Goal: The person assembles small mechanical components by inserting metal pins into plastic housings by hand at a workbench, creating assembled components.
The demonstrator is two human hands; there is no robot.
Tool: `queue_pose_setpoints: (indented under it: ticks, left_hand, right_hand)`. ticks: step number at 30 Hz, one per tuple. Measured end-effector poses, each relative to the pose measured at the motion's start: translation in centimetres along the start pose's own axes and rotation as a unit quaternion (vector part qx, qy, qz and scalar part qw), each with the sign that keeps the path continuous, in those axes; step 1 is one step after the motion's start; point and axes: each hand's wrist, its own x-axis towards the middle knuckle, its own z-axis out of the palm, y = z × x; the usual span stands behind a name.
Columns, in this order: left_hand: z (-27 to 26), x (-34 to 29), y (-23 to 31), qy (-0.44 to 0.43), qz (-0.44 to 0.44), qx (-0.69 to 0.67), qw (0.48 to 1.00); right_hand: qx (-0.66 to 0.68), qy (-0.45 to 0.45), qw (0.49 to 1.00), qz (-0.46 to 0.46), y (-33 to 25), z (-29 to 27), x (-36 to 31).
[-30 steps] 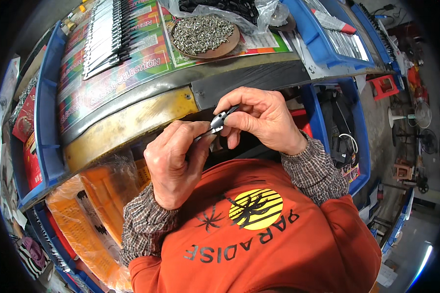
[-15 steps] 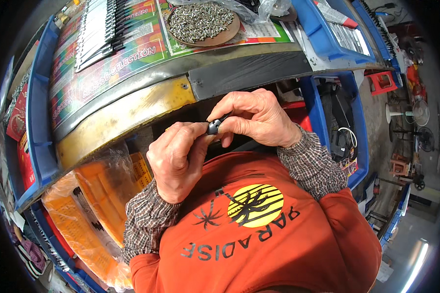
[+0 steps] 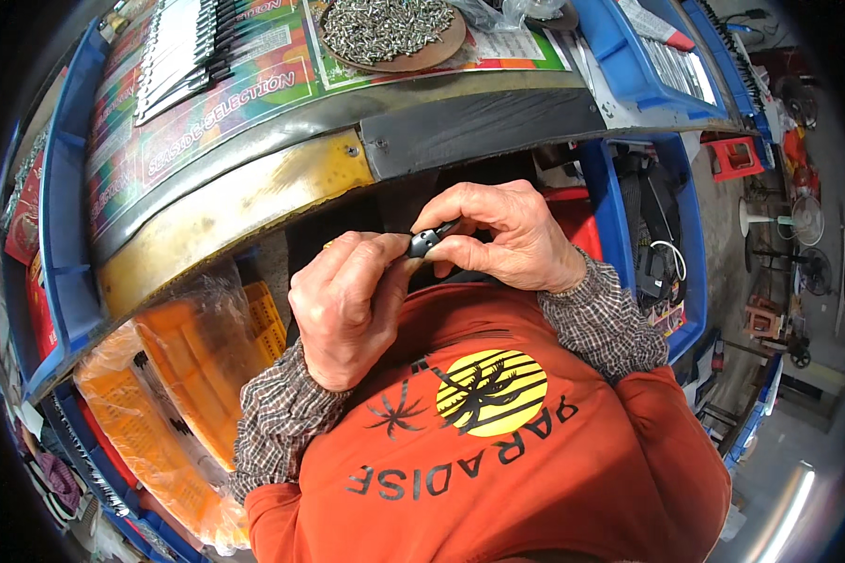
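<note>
A small dark plastic part (image 3: 423,243) with little holes in its face is pinched between my two hands, just in front of the table's edge. My left hand (image 3: 347,300) grips its left end between thumb and forefinger. From the right, my right hand (image 3: 507,235) closes thumb and forefinger on the part's other end, where a thin black piece sticks out. Fingertips cover much of the part, so its exact kind cannot be made out.
Beyond the table edge (image 3: 244,202) stands a round tray (image 3: 451,49) heaped with small metal screws (image 3: 385,33). White strips with black ends (image 3: 174,61) lie in a row at left. Blue bins (image 3: 690,281) flank me; an orange plastic-wrapped crate (image 3: 141,394) sits lower left.
Both hands have shifted slightly to the right with the dark part. The part has turned a little, so more of its holed face shows.
</note>
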Motion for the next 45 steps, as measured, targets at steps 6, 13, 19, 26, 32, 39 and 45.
queue_pose_setpoints:
  ticks: [6,13,19,26,32,39,45]
  left_hand:
    - [0.5,-0.4,-0.2,0.008,0.007,0.007,1.0]
    - [0.3,-0.2,-0.4,-0.024,-0.005,0.013,1.0]
    - [0.2,0.7,-0.7,0.016,0.043,0.015,0.999]
    - [-1.0,1.9,-0.5,0.021,0.081,0.049,0.995]
    - [-2.4,2.3,-0.8,0.027,0.035,0.066,0.997]
    - [-3.5,2.5,-1.0,0.023,0.009,0.1,0.995]
    - [-3.6,2.5,-1.3,0.025,0.002,0.105,0.994]
  right_hand:
    - [0.013,0.022,1.0,-0.004,0.7,0.6,-0.5]
    - [0.036,0.036,0.999,-0.001,0.9,0.7,-0.6]
    - [0.03,0.057,0.998,-0.013,0.4,0.7,-0.1]
    - [-0.157,0.065,0.982,-0.085,-1.4,-0.9,1.5]
    - [-0.288,0.166,0.937,-0.111,-2.1,-3.0,4.1]
    - [-0.416,0.201,0.875,-0.145,-0.3,-5.0,7.1]
    - [-0.477,0.186,0.847,-0.144,0.6,-5.1,8.0]
